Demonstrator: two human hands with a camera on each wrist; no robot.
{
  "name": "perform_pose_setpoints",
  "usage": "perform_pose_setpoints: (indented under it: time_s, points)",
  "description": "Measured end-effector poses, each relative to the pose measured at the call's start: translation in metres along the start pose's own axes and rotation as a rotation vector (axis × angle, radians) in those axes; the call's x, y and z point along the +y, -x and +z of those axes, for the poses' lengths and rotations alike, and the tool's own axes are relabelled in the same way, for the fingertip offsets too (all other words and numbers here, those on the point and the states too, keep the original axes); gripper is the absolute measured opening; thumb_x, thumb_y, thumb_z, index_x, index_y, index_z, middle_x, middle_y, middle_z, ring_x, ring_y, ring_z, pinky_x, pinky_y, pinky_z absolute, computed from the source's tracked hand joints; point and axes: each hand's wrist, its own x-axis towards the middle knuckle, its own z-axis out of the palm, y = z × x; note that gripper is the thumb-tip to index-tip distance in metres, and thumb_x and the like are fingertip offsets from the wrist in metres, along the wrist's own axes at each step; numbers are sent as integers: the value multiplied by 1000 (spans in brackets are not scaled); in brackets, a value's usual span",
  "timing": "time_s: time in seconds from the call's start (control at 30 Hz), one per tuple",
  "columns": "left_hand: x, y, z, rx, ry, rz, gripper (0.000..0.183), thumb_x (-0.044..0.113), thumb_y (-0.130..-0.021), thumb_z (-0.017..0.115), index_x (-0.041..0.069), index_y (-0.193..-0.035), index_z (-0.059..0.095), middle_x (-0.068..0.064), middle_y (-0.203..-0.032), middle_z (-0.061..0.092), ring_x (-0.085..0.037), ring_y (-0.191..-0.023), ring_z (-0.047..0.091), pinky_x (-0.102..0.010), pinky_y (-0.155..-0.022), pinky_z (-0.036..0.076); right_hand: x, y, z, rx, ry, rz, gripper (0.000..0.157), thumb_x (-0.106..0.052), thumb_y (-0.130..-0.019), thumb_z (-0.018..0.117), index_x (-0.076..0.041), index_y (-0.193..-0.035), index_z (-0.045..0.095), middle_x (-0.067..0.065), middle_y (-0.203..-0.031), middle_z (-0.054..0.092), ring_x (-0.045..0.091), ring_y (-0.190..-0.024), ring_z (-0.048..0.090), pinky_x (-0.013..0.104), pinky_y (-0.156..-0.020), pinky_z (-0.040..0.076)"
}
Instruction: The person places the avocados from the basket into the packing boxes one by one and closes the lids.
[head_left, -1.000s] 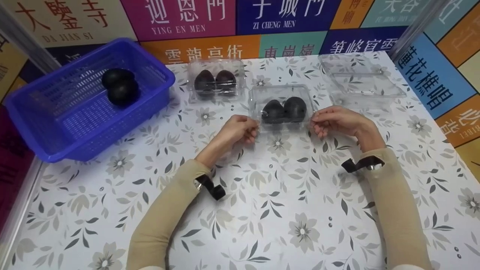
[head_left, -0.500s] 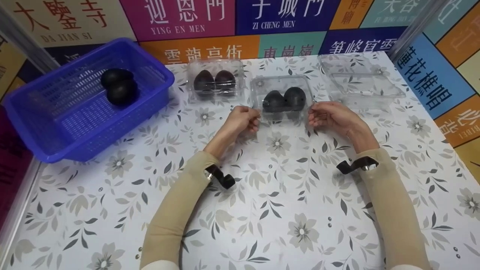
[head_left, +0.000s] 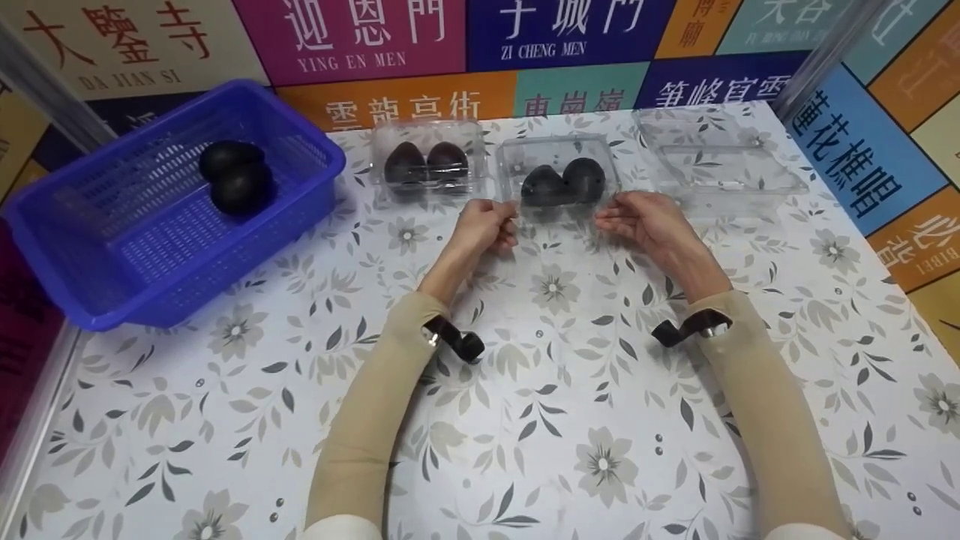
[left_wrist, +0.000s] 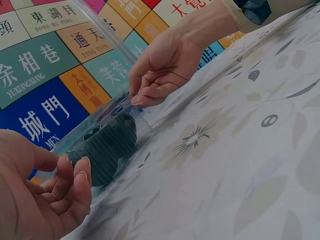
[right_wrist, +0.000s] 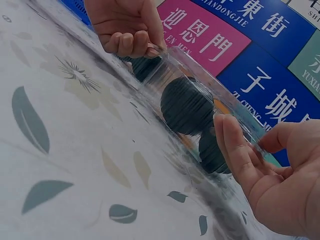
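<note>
A clear plastic clamshell box [head_left: 559,148] with two dark, egg-shaped fruits [head_left: 583,180] inside sits toward the back of the table. My left hand [head_left: 484,225] pinches its near left corner between thumb and fingers. At the near right corner, my right hand [head_left: 649,225] holds the edge with thumb and fingertips. In the right wrist view the lid lies down over the fruits [right_wrist: 186,105], and both hands are at the box's ends. The left wrist view shows the same box [left_wrist: 112,107] from its left end.
A second clear box [head_left: 427,131] with two dark fruits stands just left. Right of the held box lies an open clear box [head_left: 727,180] without fruit. A blue basket [head_left: 165,292] with two dark fruits [head_left: 236,176] stands at the left. A lettered panel [head_left: 570,82] rises behind the table.
Both hands have slid the box with its two fruits away from the body, toward the back edge, level with the box on the left. Their hold has stayed at its near corners.
</note>
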Motion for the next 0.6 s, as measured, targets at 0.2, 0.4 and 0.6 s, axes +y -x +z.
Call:
perform_pose_setpoints:
  time_s: [0.2, 0.4, 0.6]
  points:
    - [1, -7, 2, 25, 3, 14, 36, 14, -105, 55, -21, -115, 58, -5, -64, 56, -10, -45, 57, -19, -46, 49, -1, -7, 4, 54, -28, 10, 15, -1, -104, 49, 13, -105, 54, 23, -86, 72, 29, -76, 74, 29, -72, 61]
    - [-1, -13, 6, 76, 20, 37, 38, 16, -106, 53, -21, -115, 58, -4, -64, 55, -9, -45, 57, -19, -46, 49, -2, -12, 5, 68, -42, -8, 21, -1, -103, 53, 18, -111, 56, 25, -87, 71, 30, -76, 74, 31, -76, 60]
    - [-2, -19, 12, 126, 25, 53, 37, 15, -106, 53, -20, -114, 60, -5, -64, 55, -8, -43, 57, -17, -44, 48, -4, -21, 4, 79, -61, 4, 23, -3, -103, 55, 17, -114, 56, 24, -88, 71, 29, -77, 74, 30, -77, 60]
